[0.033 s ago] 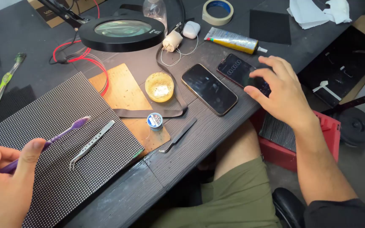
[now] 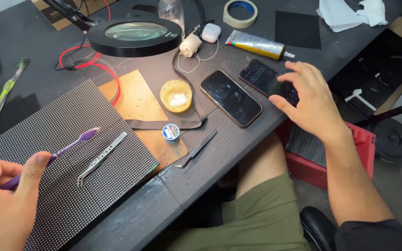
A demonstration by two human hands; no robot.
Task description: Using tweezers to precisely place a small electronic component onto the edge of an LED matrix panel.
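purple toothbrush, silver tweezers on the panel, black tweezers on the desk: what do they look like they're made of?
Purple toothbrush, held in the left hand: translucent plastic, glossy. Silver tweezers: bare metal, likely steel, bright sheen. Black tweezers: matte black; coated metal or plastic, can't tell.

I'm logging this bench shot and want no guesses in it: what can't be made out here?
- Head view: the purple toothbrush handle end is hidden inside the left hand.
- Part of the far phone screen is covered by the right hand.
- The LED panel is cut off by the left and bottom edges.
- The small spool label is too small to tell.
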